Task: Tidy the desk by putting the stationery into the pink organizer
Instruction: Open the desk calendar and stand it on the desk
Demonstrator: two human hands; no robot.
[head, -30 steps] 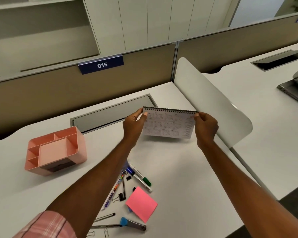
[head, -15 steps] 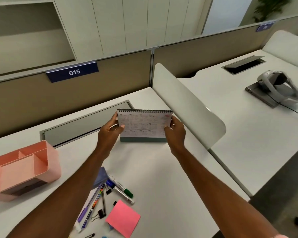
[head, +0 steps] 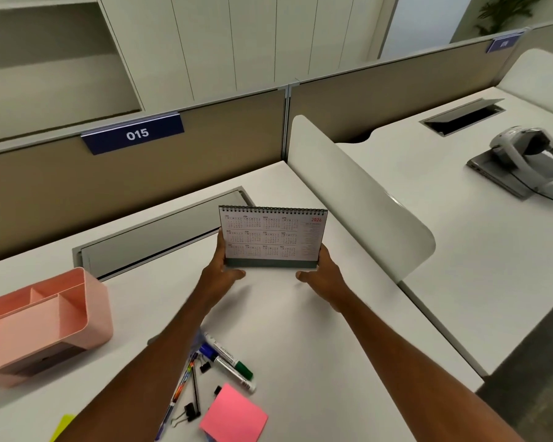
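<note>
The calendar [head: 270, 236] is upright at the far middle of the desk [head: 300, 330], its base on or just above the top — I can't tell which. The left hand [head: 221, 277] and right hand [head: 326, 277] each clasp a lower corner. Best to seat the base flat, then release both sides together so it won't topple. The organizer [head: 100, 314] sits at the near left; markers [head: 230, 362] and a pad [head: 233, 416] lie loose nearby — likely next in.

Soft, even, bright light falls from above across my view. My arms cast faint shadows on the white desk [head: 300, 330]. The partition [head: 205, 148] bows toward the edges; the pens [head: 178, 393] smear.
</note>
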